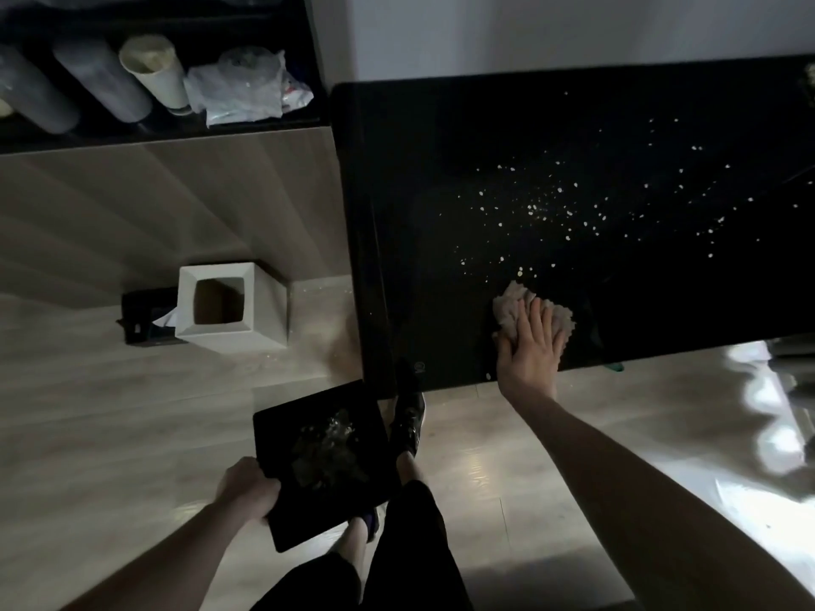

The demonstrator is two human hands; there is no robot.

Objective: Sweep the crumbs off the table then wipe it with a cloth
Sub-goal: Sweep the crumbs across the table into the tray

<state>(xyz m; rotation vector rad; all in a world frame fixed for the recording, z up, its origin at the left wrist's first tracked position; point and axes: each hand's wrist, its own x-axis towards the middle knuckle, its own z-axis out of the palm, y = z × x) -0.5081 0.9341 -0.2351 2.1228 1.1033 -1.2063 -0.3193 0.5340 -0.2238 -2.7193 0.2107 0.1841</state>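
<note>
A black table fills the upper right, with several pale crumbs scattered over its middle. My right hand lies flat with straight fingers on a crumpled beige cloth near the table's front edge. My left hand grips the near left edge of a black tray, held low below the table's front left corner. A heap of crumbs lies on the tray.
A white square bin with an open top stands on the wooden floor left of the table, a dark tissue box beside it. A dark shelf at the upper left holds cylinders and plastic bags. My legs and a black shoe are below.
</note>
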